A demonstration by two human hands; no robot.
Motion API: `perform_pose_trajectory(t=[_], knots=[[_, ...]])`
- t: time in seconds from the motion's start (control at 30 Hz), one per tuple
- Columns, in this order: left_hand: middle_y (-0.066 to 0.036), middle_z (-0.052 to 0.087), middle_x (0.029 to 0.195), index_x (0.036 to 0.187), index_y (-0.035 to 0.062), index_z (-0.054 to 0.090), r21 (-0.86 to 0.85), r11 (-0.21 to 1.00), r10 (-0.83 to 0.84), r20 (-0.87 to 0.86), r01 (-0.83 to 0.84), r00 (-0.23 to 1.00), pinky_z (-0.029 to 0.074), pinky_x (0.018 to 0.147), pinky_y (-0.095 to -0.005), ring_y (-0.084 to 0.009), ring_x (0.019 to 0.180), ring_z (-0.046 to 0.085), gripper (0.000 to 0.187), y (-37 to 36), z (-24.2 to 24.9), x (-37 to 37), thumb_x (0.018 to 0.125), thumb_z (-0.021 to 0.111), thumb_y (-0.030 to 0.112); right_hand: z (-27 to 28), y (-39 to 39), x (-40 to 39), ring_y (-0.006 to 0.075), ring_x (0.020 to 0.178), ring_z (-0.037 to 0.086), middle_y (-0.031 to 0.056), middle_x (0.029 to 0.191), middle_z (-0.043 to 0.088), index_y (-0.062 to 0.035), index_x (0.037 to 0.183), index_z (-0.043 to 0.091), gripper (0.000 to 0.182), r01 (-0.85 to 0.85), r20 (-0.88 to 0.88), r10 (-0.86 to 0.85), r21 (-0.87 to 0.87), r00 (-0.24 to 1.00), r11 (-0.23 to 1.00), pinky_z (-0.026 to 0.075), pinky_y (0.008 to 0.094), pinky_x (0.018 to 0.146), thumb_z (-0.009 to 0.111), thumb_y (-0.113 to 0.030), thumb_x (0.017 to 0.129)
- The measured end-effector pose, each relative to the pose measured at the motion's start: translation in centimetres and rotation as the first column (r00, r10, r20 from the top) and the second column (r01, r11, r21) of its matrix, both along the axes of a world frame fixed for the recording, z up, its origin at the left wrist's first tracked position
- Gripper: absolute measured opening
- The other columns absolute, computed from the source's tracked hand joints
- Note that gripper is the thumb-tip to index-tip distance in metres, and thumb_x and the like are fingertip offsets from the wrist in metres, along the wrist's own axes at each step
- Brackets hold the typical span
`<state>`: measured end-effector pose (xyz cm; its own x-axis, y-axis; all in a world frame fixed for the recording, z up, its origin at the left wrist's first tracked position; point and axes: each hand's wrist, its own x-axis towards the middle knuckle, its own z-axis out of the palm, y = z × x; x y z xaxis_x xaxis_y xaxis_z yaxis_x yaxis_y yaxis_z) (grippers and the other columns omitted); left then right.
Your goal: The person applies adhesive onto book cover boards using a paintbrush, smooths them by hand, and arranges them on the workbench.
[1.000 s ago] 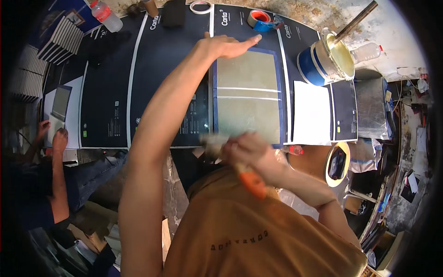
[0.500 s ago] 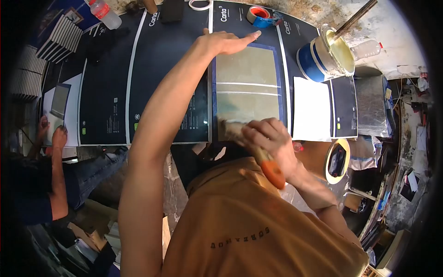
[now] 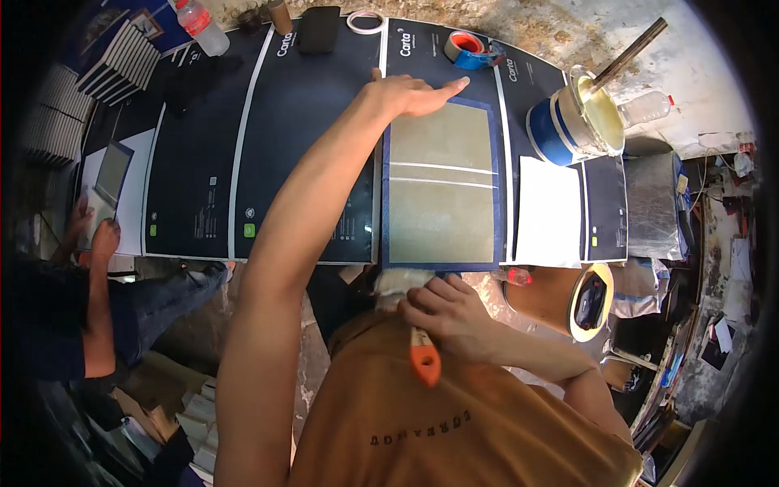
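My left hand [image 3: 414, 96] lies stretched out, palm down, at the far edge of a blue-bordered cover sheet [image 3: 442, 223]. The sheet bears grey-green panels divided by two white lines, and it reaches the table's near edge. My right hand [image 3: 448, 315] is wrapped round a wide paintbrush [image 3: 425, 364] with an orange handle end. Its pale bristles point away from me, just off the sheet's near left corner, close in front of my body.
Right of the sheet lie white paper [image 3: 549, 211] and a bucket [image 3: 552, 130] of pale paste with a stick in it. Tape rolls [image 3: 469, 50] and a bottle [image 3: 203, 28] stand at the back. Another person's hands [image 3: 104, 235] work on a similar cover at the left.
The brush has moved from the sheet's near left part towards my body, past the near edge, and its handle has swung more upright. My left hand stays at the far edge.
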<state>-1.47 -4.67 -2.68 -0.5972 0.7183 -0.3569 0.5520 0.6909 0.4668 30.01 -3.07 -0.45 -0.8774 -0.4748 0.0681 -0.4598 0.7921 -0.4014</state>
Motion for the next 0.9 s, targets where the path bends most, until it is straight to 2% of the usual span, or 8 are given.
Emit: perform_pose_trajectory(t=[0.07,0.2,0.4,0.43,0.47,0.53,0.7,0.9], knots=[[-0.017,0.055,0.138,0.120,0.0044,0.067,-0.026,1.000,-0.006,0.025,0.006,1.000,0.004,0.116,-0.0651,-0.0324,0.142,0.035,0.106,-0.2,0.3,0.3,0.085,0.005,0.083,1.3,-0.1,0.2,0.0218,0.087,0.055,0.0029,0.105,0.062,-0.0109,0.106,0.063,0.033,-0.033,0.068,0.036,-0.037,0.997,0.999,0.040,0.0351,0.074,0.065,-0.014,0.073],[-0.016,0.055,0.138,0.121,0.0041,0.066,-0.009,1.000,-0.004,0.017,0.004,1.000,0.004,0.116,-0.0641,-0.0319,0.142,0.034,0.107,0.2,-0.7,0.0,0.084,0.006,0.085,0.9,0.8,-2.3,0.0181,0.090,0.053,0.0006,0.100,0.060,-0.0127,0.104,0.063,0.032,0.207,-0.099,-0.204,0.014,0.974,0.978,0.038,0.0335,0.076,0.063,-0.017,0.072],[-0.014,0.059,0.134,0.118,0.0076,0.069,-0.021,1.000,0.019,0.017,-0.018,1.000,0.009,0.115,-0.0615,-0.0320,0.138,0.040,0.106,0.2,-0.5,0.0,0.082,0.008,0.087,0.8,0.5,-0.2,0.0180,0.089,0.052,-0.0007,0.100,0.061,-0.0142,0.103,0.064,0.033,-0.006,-0.083,0.008,0.017,0.997,1.000,0.037,0.0345,0.072,0.064,-0.017,0.070],[-0.014,0.059,0.134,0.118,0.0081,0.069,-0.018,1.000,0.017,0.025,-0.017,1.000,0.010,0.115,-0.0611,-0.0320,0.138,0.041,0.106,0.2,-0.1,0.1,0.082,0.008,0.087,1.2,1.7,-1.0,0.0185,0.089,0.053,-0.0007,0.101,0.062,-0.0137,0.103,0.064,0.033,0.010,-0.109,-0.007,0.020,0.994,1.000,0.038,0.0355,0.071,0.065,-0.018,0.071],[-0.013,0.041,0.152,0.137,0.0163,0.057,-0.093,0.995,-0.032,0.072,0.038,0.997,0.004,0.116,-0.0628,-0.0330,0.146,0.028,0.098,0.0,0.8,0.1,0.086,0.007,0.083,0.2,3.1,-2.3,0.0193,0.090,0.053,0.0006,0.104,0.064,-0.0127,0.102,0.065,0.031,0.115,-0.201,-0.101,0.060,0.974,0.992,0.039,0.0359,0.071,0.065,-0.017,0.071],[-0.013,0.043,0.150,0.136,0.0161,0.058,-0.086,0.996,-0.030,0.059,0.035,0.998,0.005,0.116,-0.0628,-0.0323,0.145,0.030,0.097,0.1,0.5,0.1,0.086,0.007,0.082,0.5,5.5,-5.8,0.0224,0.086,0.055,0.0018,0.102,0.066,-0.0125,0.100,0.067,0.026,0.238,-0.299,-0.227,0.004,0.927,0.971,0.040,0.0360,0.073,0.066,-0.019,0.075],[-0.016,0.061,0.131,0.109,0.0085,0.071,-0.006,0.999,0.032,0.002,-0.032,0.999,0.009,0.115,-0.0636,-0.0316,0.137,0.042,0.105,0.2,-0.2,0.2,0.081,0.009,0.088,-1.1,7.2,-5.3,0.0229,0.088,0.055,0.0028,0.098,0.063,-0.0120,0.096,0.064,0.021,0.018,-0.125,-0.014,0.036,0.992,0.999,0.042,0.0338,0.074,0.065,-0.018,0.076],[-0.017,0.065,0.122,0.107,0.0095,0.071,-0.038,0.999,-0.001,-0.024,0.000,1.000,0.008,0.115,-0.0648,-0.0333,0.132,0.047,0.101,0.3,0.1,0.4,0.083,0.010,0.086,1.4,7.6,1.1,0.0154,0.091,0.054,-0.0009,0.102,0.062,-0.0136,0.100,0.064,0.028,-0.094,-0.059,0.100,0.090,0.993,0.991,0.040,0.0300,0.074,0.065,-0.017,0.072]])
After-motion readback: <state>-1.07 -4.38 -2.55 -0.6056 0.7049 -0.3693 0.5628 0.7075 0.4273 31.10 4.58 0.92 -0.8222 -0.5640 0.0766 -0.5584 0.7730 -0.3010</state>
